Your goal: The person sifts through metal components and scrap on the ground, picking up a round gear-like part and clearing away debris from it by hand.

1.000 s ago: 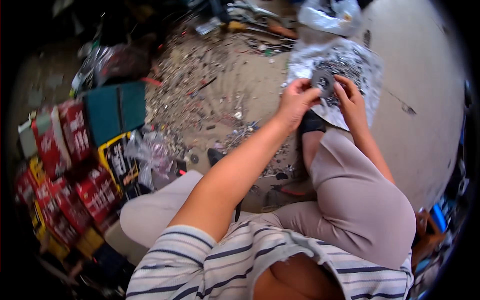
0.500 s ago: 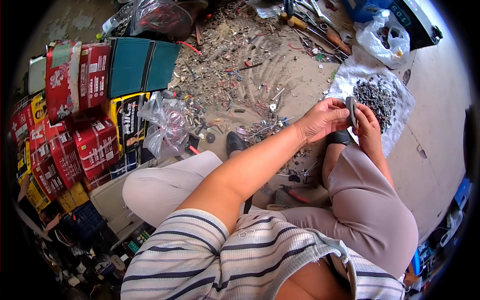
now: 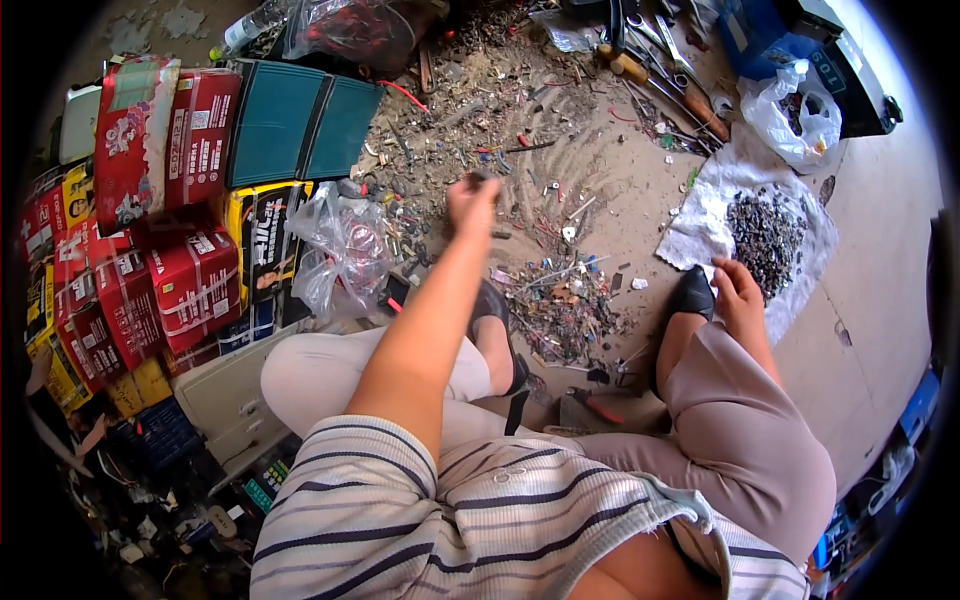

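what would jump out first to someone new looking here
Probably the stack of red printed cardboard boxes at the left. At the right, a heap of small dark pieces on a rumpled white cloth stands out, with the bare right hand close by. Near the middle, the bare left hand hovers over debris-strewn floor.

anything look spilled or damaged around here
Yes: loose scraps lie strewn across the floor, untidy compared with the dark parts heaped on the white cloth. One red box at upper left looks worn, its surface ragged.
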The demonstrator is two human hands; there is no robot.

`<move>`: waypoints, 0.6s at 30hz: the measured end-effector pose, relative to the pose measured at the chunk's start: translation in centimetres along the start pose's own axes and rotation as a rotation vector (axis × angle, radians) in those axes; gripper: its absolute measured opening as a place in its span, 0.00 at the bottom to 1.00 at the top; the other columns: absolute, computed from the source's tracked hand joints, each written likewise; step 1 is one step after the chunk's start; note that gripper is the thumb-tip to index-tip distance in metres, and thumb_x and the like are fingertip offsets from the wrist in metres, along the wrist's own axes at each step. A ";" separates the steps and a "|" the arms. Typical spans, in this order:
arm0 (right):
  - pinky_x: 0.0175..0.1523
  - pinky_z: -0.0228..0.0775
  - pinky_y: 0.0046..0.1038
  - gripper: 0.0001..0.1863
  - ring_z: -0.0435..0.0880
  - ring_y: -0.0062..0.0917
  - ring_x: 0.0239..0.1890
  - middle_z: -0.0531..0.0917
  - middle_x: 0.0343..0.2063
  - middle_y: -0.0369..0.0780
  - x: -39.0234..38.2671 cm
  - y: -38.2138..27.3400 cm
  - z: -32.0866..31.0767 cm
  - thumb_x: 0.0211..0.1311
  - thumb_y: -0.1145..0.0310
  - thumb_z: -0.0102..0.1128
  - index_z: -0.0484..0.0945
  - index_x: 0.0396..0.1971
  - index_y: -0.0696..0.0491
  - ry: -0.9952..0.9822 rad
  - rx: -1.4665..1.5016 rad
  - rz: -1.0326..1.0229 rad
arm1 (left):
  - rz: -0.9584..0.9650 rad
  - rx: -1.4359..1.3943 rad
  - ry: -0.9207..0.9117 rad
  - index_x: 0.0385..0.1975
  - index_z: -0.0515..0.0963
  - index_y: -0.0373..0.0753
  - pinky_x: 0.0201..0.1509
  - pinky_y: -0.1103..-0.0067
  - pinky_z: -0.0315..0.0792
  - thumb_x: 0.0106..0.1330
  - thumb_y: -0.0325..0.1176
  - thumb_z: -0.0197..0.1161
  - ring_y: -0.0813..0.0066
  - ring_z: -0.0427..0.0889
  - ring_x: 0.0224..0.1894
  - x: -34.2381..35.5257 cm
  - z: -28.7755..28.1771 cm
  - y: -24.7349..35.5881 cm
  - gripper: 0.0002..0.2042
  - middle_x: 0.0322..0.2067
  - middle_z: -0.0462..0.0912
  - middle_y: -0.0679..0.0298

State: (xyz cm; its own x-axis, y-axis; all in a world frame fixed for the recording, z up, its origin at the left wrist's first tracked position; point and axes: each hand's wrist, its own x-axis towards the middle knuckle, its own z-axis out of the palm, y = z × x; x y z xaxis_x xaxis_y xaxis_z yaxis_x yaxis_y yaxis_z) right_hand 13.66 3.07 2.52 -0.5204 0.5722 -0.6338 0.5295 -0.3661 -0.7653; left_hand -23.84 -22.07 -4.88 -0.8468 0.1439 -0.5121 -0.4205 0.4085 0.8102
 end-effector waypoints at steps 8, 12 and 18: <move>0.36 0.64 0.18 0.11 0.70 0.13 0.31 0.79 0.32 0.31 -1.2 0.7 0.3 0.69 0.69 0.54 0.78 0.46 0.57 -0.035 -0.115 -0.003 | -0.008 0.792 0.501 0.50 0.71 0.39 0.61 0.63 0.67 0.38 0.46 0.74 0.52 0.72 0.55 6.8 -8.7 -1.8 0.36 0.53 0.71 0.50; 0.36 0.65 0.18 0.10 0.71 0.13 0.31 0.79 0.31 0.32 -1.5 0.7 0.1 0.69 0.70 0.54 0.77 0.45 0.58 -0.046 -0.110 0.000 | 0.112 0.941 0.402 0.50 0.72 0.43 0.63 0.60 0.63 0.38 0.46 0.73 0.52 0.70 0.57 6.5 -7.6 -0.8 0.35 0.53 0.71 0.53; 0.35 0.64 0.18 0.10 0.70 0.13 0.29 0.77 0.29 0.31 -1.8 0.0 0.6 0.69 0.70 0.54 0.77 0.45 0.57 -0.063 -0.147 0.015 | 0.258 0.893 0.370 0.50 0.71 0.40 0.61 0.62 0.64 0.40 0.45 0.72 0.52 0.70 0.56 5.9 -3.4 1.4 0.34 0.51 0.71 0.52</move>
State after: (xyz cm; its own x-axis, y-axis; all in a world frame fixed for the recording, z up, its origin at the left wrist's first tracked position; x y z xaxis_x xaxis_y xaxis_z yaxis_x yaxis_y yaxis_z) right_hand 14.16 1.58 3.61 -0.5503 0.5186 -0.6544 0.6276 -0.2602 -0.7338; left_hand -30.53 -23.69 -5.78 -0.9896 0.0960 -0.1070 0.0606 0.9535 0.2951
